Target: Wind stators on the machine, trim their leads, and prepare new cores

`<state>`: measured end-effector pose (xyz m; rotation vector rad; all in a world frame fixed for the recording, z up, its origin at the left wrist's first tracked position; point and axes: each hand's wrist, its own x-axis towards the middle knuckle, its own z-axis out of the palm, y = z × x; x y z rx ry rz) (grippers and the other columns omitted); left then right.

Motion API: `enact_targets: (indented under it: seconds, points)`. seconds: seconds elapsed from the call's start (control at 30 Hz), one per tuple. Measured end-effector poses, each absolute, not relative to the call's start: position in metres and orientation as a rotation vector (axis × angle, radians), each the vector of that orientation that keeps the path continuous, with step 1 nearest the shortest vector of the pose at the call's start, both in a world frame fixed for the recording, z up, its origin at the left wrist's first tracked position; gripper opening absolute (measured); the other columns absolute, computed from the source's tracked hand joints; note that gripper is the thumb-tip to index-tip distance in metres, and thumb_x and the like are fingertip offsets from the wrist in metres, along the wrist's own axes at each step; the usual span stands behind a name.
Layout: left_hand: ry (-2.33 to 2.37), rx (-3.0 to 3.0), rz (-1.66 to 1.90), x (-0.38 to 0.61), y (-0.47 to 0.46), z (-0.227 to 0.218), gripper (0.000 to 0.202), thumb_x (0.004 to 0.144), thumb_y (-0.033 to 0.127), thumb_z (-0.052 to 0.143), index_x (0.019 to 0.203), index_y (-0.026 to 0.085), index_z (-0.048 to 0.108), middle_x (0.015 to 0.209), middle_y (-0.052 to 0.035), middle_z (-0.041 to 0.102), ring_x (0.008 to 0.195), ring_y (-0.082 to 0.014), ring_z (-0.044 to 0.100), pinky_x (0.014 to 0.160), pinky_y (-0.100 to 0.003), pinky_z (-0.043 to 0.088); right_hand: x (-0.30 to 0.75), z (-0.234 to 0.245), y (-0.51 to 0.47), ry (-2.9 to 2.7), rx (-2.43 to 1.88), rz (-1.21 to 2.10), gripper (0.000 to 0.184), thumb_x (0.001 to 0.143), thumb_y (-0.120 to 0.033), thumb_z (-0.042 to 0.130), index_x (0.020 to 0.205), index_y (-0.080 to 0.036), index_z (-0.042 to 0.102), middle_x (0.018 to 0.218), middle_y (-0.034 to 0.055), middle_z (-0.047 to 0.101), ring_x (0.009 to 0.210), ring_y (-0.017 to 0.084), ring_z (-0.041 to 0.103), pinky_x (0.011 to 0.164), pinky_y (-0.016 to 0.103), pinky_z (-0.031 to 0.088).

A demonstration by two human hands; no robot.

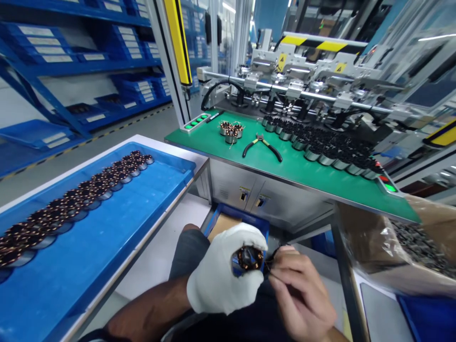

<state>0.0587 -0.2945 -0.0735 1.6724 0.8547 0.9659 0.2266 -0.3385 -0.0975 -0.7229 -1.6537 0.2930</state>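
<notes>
My left hand, in a white glove, is closed around a motor stator wound with copper wire, thumb below and fingers above it. The stator's round face and dark centre show between the fingers. Bare and close beside it, my right hand pinches a thin copper wire at the stator's right edge. Its fingertips partly hide the wire. Both hands are above my lap, in front of the green-topped bench.
Rows of wound stators stand in a blue tray at left. The bench carries cutting pliers, a few stators, and many black-topped stators before a winding machine. A box of dark parts stands right.
</notes>
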Motion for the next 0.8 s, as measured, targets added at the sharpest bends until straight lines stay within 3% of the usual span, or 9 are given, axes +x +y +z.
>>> enact_targets:
  seconds: [0.17,0.3,0.43,0.5,0.67,0.8]
  points:
    - [0.647,1.52,0.788,0.06,-0.291,-0.065,0.022,0.062,0.013,0.065,0.083,0.017,0.063,0.082,-0.0018,0.067,0.076,-0.0181,0.063,0.071,-0.029,0.052,0.252,-0.084,-0.314,-1.844,-0.701,0.623,0.042,0.082,-0.028,0.076,0.123,-0.023,0.066,0.117,0.0122,0.061,0.107,0.025,0.06,0.086,0.043,0.055]
    - [0.599,1.395,0.662,0.064,-0.289,-0.062,0.022,0.061,0.018,0.069,0.083,0.016,0.065,0.08,-0.0008,0.065,0.075,-0.0176,0.062,0.071,-0.03,0.052,0.258,-0.067,-0.299,-1.997,-0.54,0.698,0.022,0.084,-0.033,0.073,0.105,-0.025,0.074,0.126,0.0115,0.061,0.117,0.026,0.058,0.092,0.047,0.053]
    - [0.601,1.354,0.624,0.066,-0.288,-0.064,0.022,0.064,0.025,0.071,0.082,0.015,0.064,0.077,-0.0014,0.065,0.067,-0.0163,0.061,0.062,-0.029,0.053,0.252,-0.059,-0.306,-2.012,-0.564,0.51,0.007,0.088,-0.023,0.07,0.093,-0.022,0.074,0.116,0.0098,0.066,0.106,0.023,0.061,0.082,0.042,0.057]
    - [0.654,1.403,0.674,0.065,-0.288,-0.066,0.025,0.064,0.023,0.07,0.087,0.016,0.064,0.079,-0.0018,0.066,0.066,-0.0159,0.061,0.06,-0.028,0.053,0.249,-0.058,-0.316,-1.988,-0.631,0.272,0.012,0.088,-0.015,0.067,0.096,-0.02,0.073,0.102,0.0089,0.069,0.094,0.02,0.063,0.075,0.039,0.058]
    - [0.896,1.7,0.982,0.068,-0.296,-0.066,0.014,0.07,0.021,0.068,0.085,0.02,0.066,0.091,-0.0051,0.07,0.087,-0.0206,0.065,0.079,-0.034,0.056,0.244,-0.063,-0.337,-1.952,-0.748,-0.281,0.014,0.08,-0.004,0.07,0.093,-0.007,0.072,0.079,0.0098,0.071,0.077,0.019,0.064,0.066,0.035,0.056]
    - [0.926,1.732,1.077,0.069,-0.303,-0.067,0.024,0.074,0.026,0.068,0.097,0.02,0.064,0.104,-0.0076,0.068,0.099,-0.0227,0.064,0.094,-0.044,0.052,0.236,-0.07,-0.343,-1.901,-0.827,-0.386,0.016,0.079,-0.004,0.072,0.094,-0.008,0.07,0.077,0.0094,0.071,0.073,0.019,0.067,0.063,0.034,0.056]
